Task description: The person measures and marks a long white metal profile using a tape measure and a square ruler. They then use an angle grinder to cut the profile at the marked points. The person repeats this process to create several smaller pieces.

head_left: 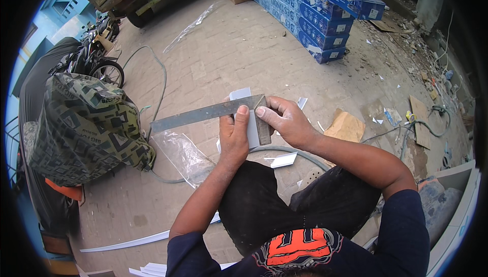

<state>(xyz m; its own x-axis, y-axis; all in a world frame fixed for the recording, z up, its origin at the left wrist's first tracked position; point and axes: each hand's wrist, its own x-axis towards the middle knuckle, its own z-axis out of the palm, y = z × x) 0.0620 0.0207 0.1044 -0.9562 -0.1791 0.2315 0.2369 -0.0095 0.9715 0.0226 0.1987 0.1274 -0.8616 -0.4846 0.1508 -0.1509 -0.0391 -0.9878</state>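
Observation:
A try square with a long grey metal blade [190,117] and a short, thick stock lies across a piece of white plastic trim [252,130]. Both are held up above my knees, with the blade pointing left. My left hand [235,137] is closed on the trim, its thumb pressing by the blade near the corner; the fingers behind are mostly hidden. My right hand [291,119] pinches the square at its corner, thumb in front and fingers curled behind. The trim sticks out above the blade and runs down beside the stock.
Clear plastic wrapping [183,156] and a grey hose [305,155] lie on the paving. White offcuts [283,160] and brown cardboard [345,125] are near my knees. A patterned cover [91,129] drapes something at left. Blue boxes [325,28] are stacked ahead.

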